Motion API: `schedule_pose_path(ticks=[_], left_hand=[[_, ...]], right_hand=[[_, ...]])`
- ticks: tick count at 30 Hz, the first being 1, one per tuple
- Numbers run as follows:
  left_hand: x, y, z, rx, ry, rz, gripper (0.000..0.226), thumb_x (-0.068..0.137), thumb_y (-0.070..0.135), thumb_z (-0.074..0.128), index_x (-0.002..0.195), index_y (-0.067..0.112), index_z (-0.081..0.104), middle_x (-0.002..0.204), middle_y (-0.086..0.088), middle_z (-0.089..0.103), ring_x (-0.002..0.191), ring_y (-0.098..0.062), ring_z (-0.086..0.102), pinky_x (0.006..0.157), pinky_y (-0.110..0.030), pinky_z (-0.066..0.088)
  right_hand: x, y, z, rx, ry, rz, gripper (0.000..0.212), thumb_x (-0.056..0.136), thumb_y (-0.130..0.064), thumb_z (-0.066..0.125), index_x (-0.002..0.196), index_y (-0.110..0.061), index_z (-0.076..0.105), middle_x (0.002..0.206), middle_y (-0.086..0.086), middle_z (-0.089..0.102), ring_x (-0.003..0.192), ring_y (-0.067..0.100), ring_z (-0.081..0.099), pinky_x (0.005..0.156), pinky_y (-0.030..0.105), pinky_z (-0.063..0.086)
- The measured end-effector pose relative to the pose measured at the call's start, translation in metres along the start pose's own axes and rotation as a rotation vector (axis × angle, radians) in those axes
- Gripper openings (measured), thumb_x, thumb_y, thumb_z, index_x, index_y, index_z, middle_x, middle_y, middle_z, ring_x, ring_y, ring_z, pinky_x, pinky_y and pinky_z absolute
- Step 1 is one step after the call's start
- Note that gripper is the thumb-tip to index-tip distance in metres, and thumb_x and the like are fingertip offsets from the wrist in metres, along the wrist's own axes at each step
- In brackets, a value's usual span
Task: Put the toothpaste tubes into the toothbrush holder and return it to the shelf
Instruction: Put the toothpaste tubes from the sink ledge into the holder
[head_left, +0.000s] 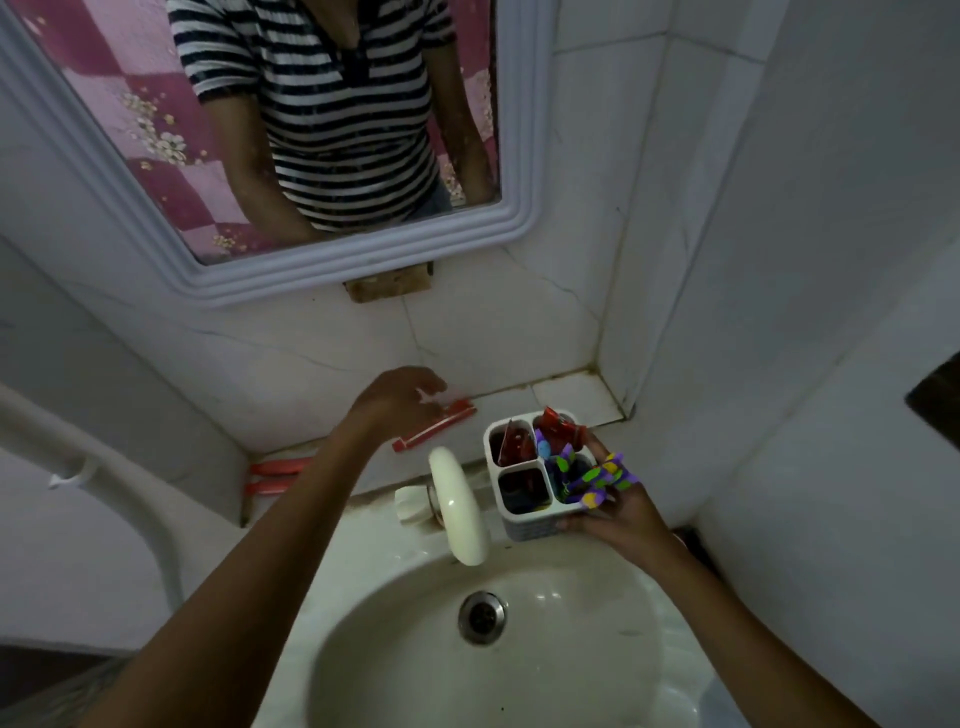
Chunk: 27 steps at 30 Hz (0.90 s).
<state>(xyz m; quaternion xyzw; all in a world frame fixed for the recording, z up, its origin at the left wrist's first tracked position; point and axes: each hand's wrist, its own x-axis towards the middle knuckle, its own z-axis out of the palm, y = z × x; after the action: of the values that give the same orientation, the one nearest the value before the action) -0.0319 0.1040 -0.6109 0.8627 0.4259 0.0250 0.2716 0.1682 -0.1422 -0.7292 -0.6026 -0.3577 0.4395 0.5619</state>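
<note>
A white toothbrush holder with four compartments sits at the back edge of the sink, held from the right side by my right hand. Red toothpaste tubes stand in its back compartments, and purple and green toothbrushes lean out of the front right one. A red and white toothpaste tube lies on the tiled shelf behind the tap. My left hand hovers just over that tube's left part with fingers spread, holding nothing.
A cream tap juts over the white sink with its metal drain. Two pink items lie on the ledge at left. A white-framed mirror hangs above. Tiled walls close in on the right.
</note>
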Motion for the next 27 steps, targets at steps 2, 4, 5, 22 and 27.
schedule_pose_path(ticks=[2, 4, 5, 22, 27], left_hand=[[0.006, -0.024, 0.018, 0.149, -0.04, -0.096, 0.039, 0.086, 0.031, 0.066, 0.123, 0.022, 0.062, 0.127, -0.002, 0.063, 0.112, -0.022, 0.059, 0.095, -0.034, 0.05], [0.008, -0.039, 0.036, 0.284, -0.07, -0.125, 0.041, 0.086, 0.039, 0.066, 0.124, 0.023, 0.06, 0.126, -0.003, 0.063, 0.115, -0.023, 0.058, 0.094, -0.035, 0.049], [0.008, -0.044, 0.043, 0.339, -0.069, -0.119, 0.04, 0.086, 0.039, 0.065, 0.122, 0.022, 0.06, 0.123, -0.004, 0.063, 0.114, -0.024, 0.058, 0.09, -0.034, 0.048], [-0.012, 0.037, 0.0, -0.718, -0.074, 0.191, 0.033, 0.073, 0.007, 0.078, 0.1, 0.01, 0.058, 0.109, -0.023, 0.068, 0.104, -0.031, 0.068, 0.087, -0.04, 0.058], [-0.012, 0.09, -0.003, -0.425, -0.156, 0.362, 0.033, 0.07, 0.018, 0.086, 0.094, 0.009, 0.065, 0.094, -0.008, 0.072, 0.089, -0.019, 0.071, 0.082, -0.035, 0.06]], right_hand=[[0.001, 0.002, 0.0, 0.021, 0.005, 0.009, 0.109, 0.039, -0.03, 0.102, 0.133, -0.053, 0.051, 0.137, -0.001, 0.063, 0.128, 0.022, 0.059, 0.101, 0.046, 0.053], [0.002, 0.005, 0.0, 0.034, 0.001, 0.02, 0.11, 0.039, -0.023, 0.101, 0.134, -0.05, 0.052, 0.135, -0.001, 0.065, 0.126, 0.021, 0.06, 0.097, 0.042, 0.056], [0.003, 0.006, 0.0, 0.027, -0.005, 0.019, 0.111, 0.042, -0.016, 0.1, 0.136, -0.046, 0.05, 0.136, 0.001, 0.064, 0.127, 0.022, 0.06, 0.095, 0.038, 0.057], [0.005, 0.009, -0.002, 0.021, -0.02, 0.069, 0.09, 0.051, -0.004, 0.09, 0.128, -0.034, 0.055, 0.122, -0.002, 0.069, 0.121, 0.022, 0.064, 0.083, 0.023, 0.059], [0.003, 0.006, -0.002, -0.009, -0.029, 0.048, 0.103, 0.049, -0.003, 0.095, 0.133, -0.045, 0.052, 0.131, -0.001, 0.067, 0.122, 0.014, 0.063, 0.091, 0.034, 0.058]])
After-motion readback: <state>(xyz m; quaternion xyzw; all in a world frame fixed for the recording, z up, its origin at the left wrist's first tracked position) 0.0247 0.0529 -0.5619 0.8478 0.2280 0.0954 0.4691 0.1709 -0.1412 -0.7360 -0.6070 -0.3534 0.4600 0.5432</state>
